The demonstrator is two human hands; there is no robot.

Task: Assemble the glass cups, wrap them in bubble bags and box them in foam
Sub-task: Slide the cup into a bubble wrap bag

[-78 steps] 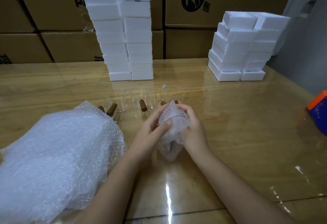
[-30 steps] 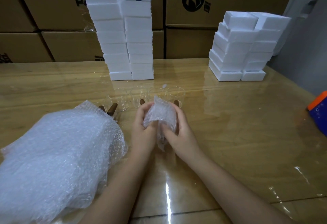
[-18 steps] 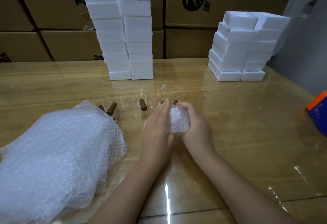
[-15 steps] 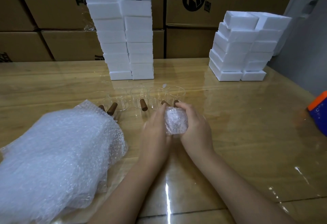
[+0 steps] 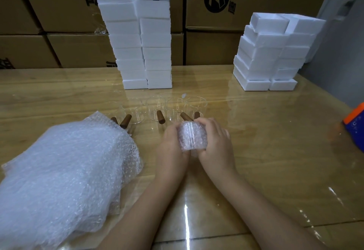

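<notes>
- Since the earliest frame the loose tail of the bubble bag had been folded in, so the wrapped cup (image 5: pixel 193 137) was now a compact bundle; over the last half second the left fingers had curled onto it
- On its left side the left grip (image 5: pixel 173 143) was curled round the bundle, closed on it
- On its right side the right grip (image 5: pixel 215 143) was likewise wrapped round it, fingers over the far top edge
- Held between both, the bundle sat low over the near middle of the tabletop (image 5: pixel 275 151); whether it touched the surface could not be told
- Just beyond it stood a row of bare glass cups (image 5: pixel 155 107) with brown wooden handles (image 5: pixel 160 117)
- To the left lay a pile of bubble bags (image 5: pixel 63 167), its far edge against the leftmost handles
- Behind the cups rose a tall foam stack (image 5: pixel 137 32); a lower foam stack (image 5: pixel 271 52) stood far right
- At the back were cardboard cartons (image 5: pixel 236 3); an orange-and-blue object (image 5: pixel 354 125) showed at the right edge
</notes>
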